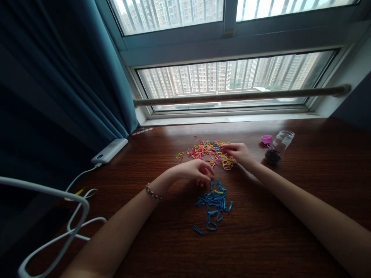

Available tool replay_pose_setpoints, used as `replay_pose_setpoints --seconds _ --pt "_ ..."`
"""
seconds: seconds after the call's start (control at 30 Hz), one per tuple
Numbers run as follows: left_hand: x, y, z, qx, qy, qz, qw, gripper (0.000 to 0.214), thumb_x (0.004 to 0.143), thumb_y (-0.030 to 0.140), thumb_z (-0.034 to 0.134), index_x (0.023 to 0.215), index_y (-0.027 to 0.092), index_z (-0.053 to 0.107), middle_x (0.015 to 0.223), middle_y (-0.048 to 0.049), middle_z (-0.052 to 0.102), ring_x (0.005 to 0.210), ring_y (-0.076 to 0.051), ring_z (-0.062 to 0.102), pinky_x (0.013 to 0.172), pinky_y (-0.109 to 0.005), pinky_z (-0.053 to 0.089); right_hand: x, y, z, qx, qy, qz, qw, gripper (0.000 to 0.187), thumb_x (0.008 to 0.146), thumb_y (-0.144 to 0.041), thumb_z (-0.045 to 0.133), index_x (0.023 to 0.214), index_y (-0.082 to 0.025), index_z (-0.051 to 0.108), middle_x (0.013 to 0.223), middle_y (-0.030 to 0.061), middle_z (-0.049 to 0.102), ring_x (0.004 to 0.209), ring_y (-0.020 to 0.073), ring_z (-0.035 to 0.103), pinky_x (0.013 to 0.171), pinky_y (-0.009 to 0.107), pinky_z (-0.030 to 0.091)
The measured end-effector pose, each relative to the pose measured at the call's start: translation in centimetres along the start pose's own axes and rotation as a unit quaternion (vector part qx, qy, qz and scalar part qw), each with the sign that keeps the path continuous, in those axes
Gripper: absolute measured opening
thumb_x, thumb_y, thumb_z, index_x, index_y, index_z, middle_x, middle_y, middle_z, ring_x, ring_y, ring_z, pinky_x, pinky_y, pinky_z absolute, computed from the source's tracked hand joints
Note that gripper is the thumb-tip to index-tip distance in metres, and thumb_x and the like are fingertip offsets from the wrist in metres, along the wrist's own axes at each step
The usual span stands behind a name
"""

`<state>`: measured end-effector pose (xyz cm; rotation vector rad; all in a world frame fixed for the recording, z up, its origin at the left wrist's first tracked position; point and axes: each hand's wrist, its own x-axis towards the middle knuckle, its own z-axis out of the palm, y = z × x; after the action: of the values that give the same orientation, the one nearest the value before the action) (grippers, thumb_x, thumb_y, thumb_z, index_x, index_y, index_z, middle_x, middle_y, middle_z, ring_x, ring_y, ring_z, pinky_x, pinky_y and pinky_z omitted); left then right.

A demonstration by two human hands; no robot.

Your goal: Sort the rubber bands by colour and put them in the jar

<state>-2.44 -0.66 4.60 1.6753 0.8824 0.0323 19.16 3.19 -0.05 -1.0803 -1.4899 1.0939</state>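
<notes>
Left hand: the left hand (197, 172) rests palm-down with its fingers curled towards the desk, the tips touching the far edge of the blue bands; whether a band is pinched between them I cannot tell.
Right hand: the right hand (239, 152) lies on the right side of the mixed heap with thumb and forefinger drawn close together; any band between them is too small to make out.
Blue elastic bands: a loose pile of blue elastic bands (214, 200) lies on the wooden desk (290, 216), just in front of the left hand, with a few strays nearer the camera.
Mixed elastic bands: a heap of pink, yellow and orange elastic bands (207, 150) lies beyond the blue ones, near the window.
Handling: the bands look very light, soft and stretchy, and probably cling and tangle; a fingertip pinch on a single loop at the heap's edge seems the surest hold.
Jar: a small glass jar (279, 144) lies tilted to the right, with dark bands inside and its pink lid (266, 139) just beside it.
Left side: a white power bank (109, 150) with a cable (72, 220) lies by the curtain.
</notes>
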Motion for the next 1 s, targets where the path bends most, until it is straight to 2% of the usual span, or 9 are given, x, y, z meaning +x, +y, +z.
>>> replay_pose_setpoints --seconds 0.13,0.2,0.23,0.37,0.5,0.63,0.83,1.0 --pt "0.6 -0.8 -0.3 0.09 0.172 -0.035 0.98 0.016 0.071 0.028 0.055 0.074 0.012 0.056 0.053 0.0001 0.058 0.042 -0.01 0.052 0.04 -0.019 0.039 -0.3 -0.8 -0.1 0.046 -0.022 0.01 0.999 0.027 0.057 -0.018 0.066 0.083 -0.016 0.069 0.081 0.0057 0.069 0.076 0.0183 0.064 0.07 0.032 0.052" --pt "0.9 -1.3 -0.3 0.137 0.217 -0.048 0.965 0.015 0.068 0.027 0.057 0.068 0.013 0.054 0.05 0.0008 0.056 0.04 -0.01 0.051 0.038 -0.019 0.037 -0.4 -1.0 -0.1 0.044 -0.023 0.009 0.999 0.026 0.056 -0.018 0.066 0.082 -0.015 0.069 0.078 0.0056 0.069 0.075 0.0186 0.064 0.07 0.033 0.051" --pt "1.0 -1.5 -0.3 0.152 0.219 -0.05 0.963 0.015 0.066 0.027 0.057 0.066 0.013 0.053 0.05 0.0008 0.056 0.04 -0.01 0.051 0.037 -0.019 0.037 -0.5 -1.1 -0.1 0.041 -0.02 0.006 0.999 0.025 0.056 -0.018 0.067 0.08 -0.015 0.069 0.076 0.0055 0.069 0.074 0.0186 0.064 0.07 0.033 0.051" --pt "1.4 -2.0 -0.2 0.152 0.183 -0.048 0.97 0.012 0.067 0.024 0.053 0.062 0.013 0.054 0.05 0.0001 0.055 0.039 -0.009 0.049 0.036 -0.018 0.035 -0.4 -1.1 -0.1 0.006 -0.002 -0.009 1.0 0.019 0.058 -0.023 0.068 0.074 -0.015 0.07 0.075 0.0057 0.069 0.072 0.0183 0.063 0.07 0.032 0.05" --pt "1.2 -1.7 -0.1 0.126 0.14 -0.05 0.981 0.01 0.065 0.02 0.052 0.063 0.012 0.057 0.049 0.0003 0.055 0.04 -0.009 0.048 0.038 -0.018 0.036 -0.4 -0.8 -0.3 -0.039 0.025 -0.026 0.999 0.02 0.057 -0.027 0.07 0.072 -0.014 0.069 0.07 0.0056 0.068 0.065 0.017 0.062 0.062 0.029 0.05" --pt "0.9 -1.0 0.3 0.122 0.073 -0.055 0.988 0.011 0.065 0.021 0.053 0.062 0.011 0.059 0.048 0.0009 0.055 0.039 -0.008 0.047 0.039 -0.018 0.036 -0.3 -0.5 -0.5 -0.068 0.029 -0.052 0.996 0.02 0.061 -0.03 0.067 0.071 -0.014 0.069 0.067 0.0052 0.067 0.059 0.0154 0.06 0.055 0.026 0.049" --pt "0.3 -0.2 1.3 0.108 -0.042 -0.046 0.992 0.012 0.067 0.022 0.056 0.064 0.011 0.059 0.05 0.0009 0.057 0.041 -0.007 0.048 0.04 -0.017 0.036 -0.1 -0.3 -0.7 -0.102 0.048 -0.057 0.992 0.019 0.061 -0.029 0.066 0.072 -0.014 0.068 0.07 0.0057 0.068 0.064 0.0171 0.063 0.058 0.027 0.051" --pt "0.0 0.1 1.3 0.107 -0.054 -0.039 0.992 0.016 0.07 0.026 0.056 0.066 0.012 0.059 0.054 -0.0005 0.059 0.043 -0.009 0.051 0.04 -0.018 0.035 0.0 -0.2 -0.7 -0.119 0.063 -0.046 0.99 0.016 0.061 -0.024 0.064 0.074 -0.014 0.068 0.074 0.0057 0.068 0.069 0.0188 0.064 0.062 0.028 0.052"
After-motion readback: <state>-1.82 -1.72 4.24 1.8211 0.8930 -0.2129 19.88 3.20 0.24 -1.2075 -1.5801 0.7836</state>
